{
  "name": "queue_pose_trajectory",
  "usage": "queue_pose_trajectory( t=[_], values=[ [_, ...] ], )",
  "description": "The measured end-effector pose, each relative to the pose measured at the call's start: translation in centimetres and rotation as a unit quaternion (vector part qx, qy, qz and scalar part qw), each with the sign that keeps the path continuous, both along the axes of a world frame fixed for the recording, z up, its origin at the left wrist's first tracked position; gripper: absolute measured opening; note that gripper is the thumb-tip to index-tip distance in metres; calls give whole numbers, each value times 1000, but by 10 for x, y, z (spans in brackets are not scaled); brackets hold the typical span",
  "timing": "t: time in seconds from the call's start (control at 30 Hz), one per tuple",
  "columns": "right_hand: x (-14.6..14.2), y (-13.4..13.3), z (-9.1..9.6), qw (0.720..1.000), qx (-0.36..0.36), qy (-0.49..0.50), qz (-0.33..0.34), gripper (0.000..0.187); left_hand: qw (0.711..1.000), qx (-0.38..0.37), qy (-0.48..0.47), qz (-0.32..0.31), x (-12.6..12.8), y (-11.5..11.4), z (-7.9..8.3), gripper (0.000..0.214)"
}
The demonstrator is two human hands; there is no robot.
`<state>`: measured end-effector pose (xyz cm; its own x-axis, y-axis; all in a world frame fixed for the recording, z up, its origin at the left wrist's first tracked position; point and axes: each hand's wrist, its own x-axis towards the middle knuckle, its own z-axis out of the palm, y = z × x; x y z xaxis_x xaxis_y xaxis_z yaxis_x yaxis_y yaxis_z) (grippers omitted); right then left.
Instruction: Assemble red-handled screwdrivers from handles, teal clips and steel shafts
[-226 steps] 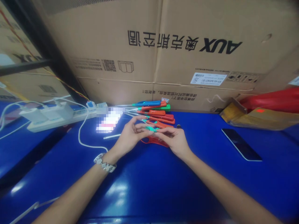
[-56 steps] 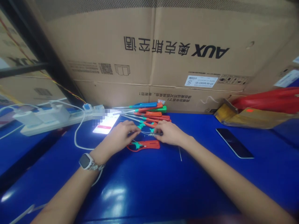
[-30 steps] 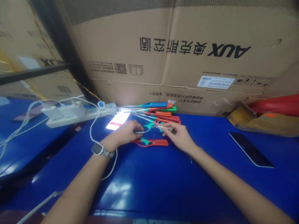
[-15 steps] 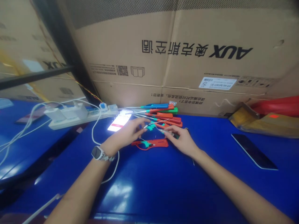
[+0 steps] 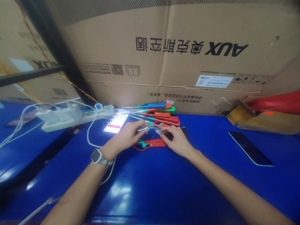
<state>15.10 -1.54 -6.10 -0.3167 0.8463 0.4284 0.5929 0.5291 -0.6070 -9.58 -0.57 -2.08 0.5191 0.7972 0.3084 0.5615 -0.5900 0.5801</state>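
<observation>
The uncovered red lighter handle [image 5: 158, 143] lies on the table [image 5: 154, 187]. Just beyond it, the left hand [image 5: 129, 133] pinches a metal tube [image 5: 142, 128], the right hand [image 5: 177, 139] a small wired part [image 5: 158, 132], both seemingly unfitted; whole-looking lighters [image 5: 161, 114] lie farther beyond.

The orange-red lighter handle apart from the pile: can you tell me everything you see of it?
This lighter handle looks like plastic, longish at the right, with a curved loop at the left. A turquoise piece and a small dark bit show on it. It lies flat on the shiny blue tabletop. The right hand is close to its right end; whether they touch, I can't tell.
</observation>
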Motion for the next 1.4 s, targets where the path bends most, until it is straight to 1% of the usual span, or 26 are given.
queue_pose_trajectory(
  t=[0.07, 0.13, 0.23, 0.37, 0.47, 0.6, 0.7, 0.87, 0.93, 0.97, 1.0, 1.07, 1.1, 1.17, 1.23, 1.27, 1.3, 1.4],
  values=[
    [-2, -2, 2, 1000, -3, 31, -4, 23, 1000, -7, 9, -2, 0, -1, 0, 20],
    [-3, -3, 5, 995, -20, 96, -4, 27, 1000, -10, 12, -4, 1, -2, 1, 20],
    [-6, -5, 11, 984, -61, 165, 18, 19, 1000, -17, 4, 13, 2, -3, 3, 22],
    [-12, -6, 20, 979, -90, 178, 45, 24, 998, -19, -16, 52, 3, -4, 8, 27],
    [-18, -2, 23, 973, -104, 198, 54, 22, 996, -7, -32, 80, 1, -3, 10, 22],
    [-28, 5, 23, 965, -130, 219, 64, 24, 994, -20, -57, 90, -6, 0, 9, 10],
    [-33, 10, 21, 962, -139, 225, 72, 26, 991, -44, -68, 102, -11, 2, 6, 18],
    [-35, 13, 14, 961, -140, 223, 82, 25, 992, -66, -63, 90, -14, 5, 4, 12],
    [-34, 12, 13, 969, -118, 205, 73, 21, 993, -61, -55, 88, -14, 5, 5, 11],
    [-34, 11, 13, 975, -94, 192, 59, 19, 993, -54, -53, 89, -14, 5, 6, 10],
    [-34, 9, 13, 982, -58, 176, 39, 18, 993, -45, -52, 91, -13, 4, 7, 10],
    [-36, 3, 16, 990, 36, 137, -7, 20, 993, -27, -52, 100, -12, 3, 11, 14],
    [-38, -1, 18, 991, 79, 109, -13, 18, 993, -21, -53, 105, -12, 2, 12, 18],
    [-45, -7, 23, 990, 132, 37, 23, 11, 992, -18, -50, 113, -12, 2, 16, 23],
    [-55, -12, 26, 985, 150, -38, 81, 12, 991, -21, -47, 120, -14, 2, 17, 24],
    [-61, -12, 28, 981, 155, -68, 93, 14, 991, -20, -45, 124, -15, 3, 17, 23],
    [-67, -13, 29, 979, 158, -93, 94, 15, 991, -17, -42, 127, -17, 4, 16, 22],
    [-83, -11, 30, 976, 146, -149, 70, 12, 990, 1, -28, 135, -24, 8, 13, 22]
  ],
)
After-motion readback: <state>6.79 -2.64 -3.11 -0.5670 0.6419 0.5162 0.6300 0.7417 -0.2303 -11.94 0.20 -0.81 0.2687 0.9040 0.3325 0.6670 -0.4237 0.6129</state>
